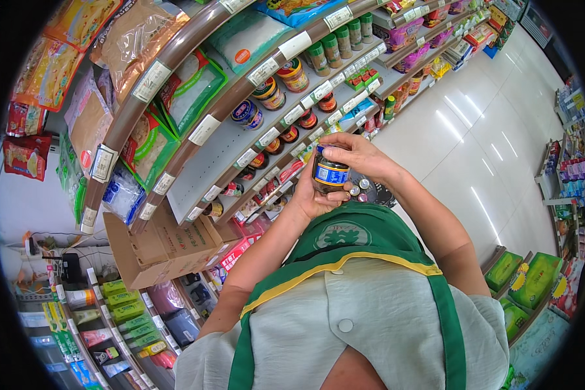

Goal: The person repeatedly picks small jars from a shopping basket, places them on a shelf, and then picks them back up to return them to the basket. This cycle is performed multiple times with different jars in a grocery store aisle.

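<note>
A dark glass jar [329, 174] with a blue lid and a blue label bearing writing is held in front of the green apron [346, 234]. My left hand [309, 192] wraps the jar from the left and below. My right hand [356, 153] lies over the top, its thumb and fingers around the lid. Just beyond the jar are shelf rows with a blue-lidded jar [247, 114], several red-labelled jars [308, 119] and green-capped shaker bottles [330, 49]. Below and right of the jar, several cans [364, 184] show near the apron's edge.
Curved-looking shelves with price tags [264, 71] and bagged goods [190, 92] run across the left and top. An open cardboard box [175, 243] stands at the lower left. Tiled floor [468, 131] lies to the right, with shelves of green packages [536, 280] at the lower right.
</note>
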The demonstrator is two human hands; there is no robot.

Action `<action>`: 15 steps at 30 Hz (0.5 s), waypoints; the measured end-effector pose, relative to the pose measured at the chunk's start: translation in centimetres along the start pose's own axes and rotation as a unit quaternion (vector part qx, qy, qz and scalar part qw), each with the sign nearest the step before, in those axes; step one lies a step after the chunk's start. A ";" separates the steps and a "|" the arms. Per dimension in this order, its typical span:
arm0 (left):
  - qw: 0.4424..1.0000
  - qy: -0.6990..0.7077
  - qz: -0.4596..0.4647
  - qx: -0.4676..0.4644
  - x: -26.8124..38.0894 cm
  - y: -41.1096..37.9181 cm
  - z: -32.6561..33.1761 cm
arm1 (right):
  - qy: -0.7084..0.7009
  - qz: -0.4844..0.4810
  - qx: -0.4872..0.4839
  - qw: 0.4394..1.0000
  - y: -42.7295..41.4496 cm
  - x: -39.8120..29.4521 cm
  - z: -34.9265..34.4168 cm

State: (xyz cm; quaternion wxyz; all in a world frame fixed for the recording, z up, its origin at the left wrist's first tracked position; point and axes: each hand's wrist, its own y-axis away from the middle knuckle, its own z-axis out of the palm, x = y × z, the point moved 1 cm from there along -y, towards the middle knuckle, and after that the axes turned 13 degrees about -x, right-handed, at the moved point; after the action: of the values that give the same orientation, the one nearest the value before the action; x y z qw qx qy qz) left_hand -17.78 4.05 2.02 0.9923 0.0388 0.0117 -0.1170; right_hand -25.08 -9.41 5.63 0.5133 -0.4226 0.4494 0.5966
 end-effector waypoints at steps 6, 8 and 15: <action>1.000 -0.006 -0.006 -0.025 0.2 0.1 -0.5 | 0.028 -0.024 -0.011 0.999 0.1 0.0 0.1; 0.998 -0.007 -0.002 -0.064 0.1 0.2 -0.6 | 0.000 -0.049 -0.028 0.998 0.3 0.0 -0.1; 0.994 0.028 -0.009 -0.103 0.4 0.3 -0.5 | -0.063 -0.054 -0.060 0.995 0.2 0.4 -0.6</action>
State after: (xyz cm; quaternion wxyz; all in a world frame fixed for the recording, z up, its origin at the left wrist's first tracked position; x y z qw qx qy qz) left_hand -17.31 4.27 1.56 0.9892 -0.0602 0.0519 -0.1233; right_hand -25.29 -9.88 5.09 0.5456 -0.4376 0.3565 0.6194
